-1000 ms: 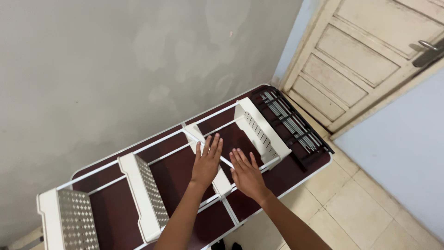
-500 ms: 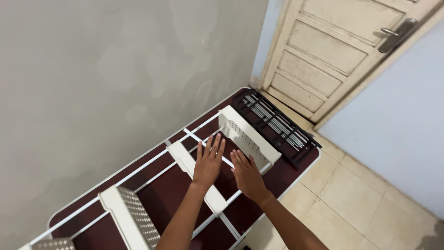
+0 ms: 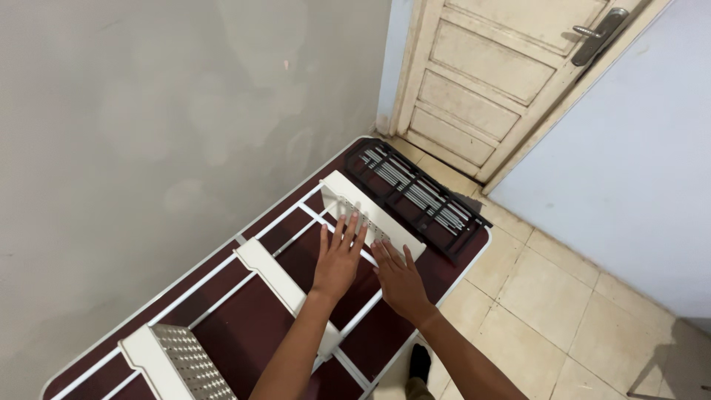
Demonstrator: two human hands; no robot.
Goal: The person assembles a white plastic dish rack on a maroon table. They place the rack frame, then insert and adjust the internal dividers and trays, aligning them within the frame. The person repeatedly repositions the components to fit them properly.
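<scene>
A white metal rack frame [image 3: 285, 215] with perforated shelf panels lies flat on a dark maroon table [image 3: 474, 248]. My left hand [image 3: 339, 255] rests palm down with fingers spread, its fingertips on the far white shelf panel [image 3: 348, 194]. My right hand [image 3: 398, 275] lies flat beside it, fingers apart, over the frame's rails and the panel's near edge. Neither hand holds anything.
A black wire tray [image 3: 422, 196] sits at the table's far end. Another perforated white panel [image 3: 189, 363] lies at the near left. A grey wall runs along the left, a cream panelled door [image 3: 503, 81] stands ahead, and beige floor tiles [image 3: 570, 318] are on the right.
The view has swung further toward the door end of the table. Both hands have slid along the frame to the far shelf panel, still flat and spread.
</scene>
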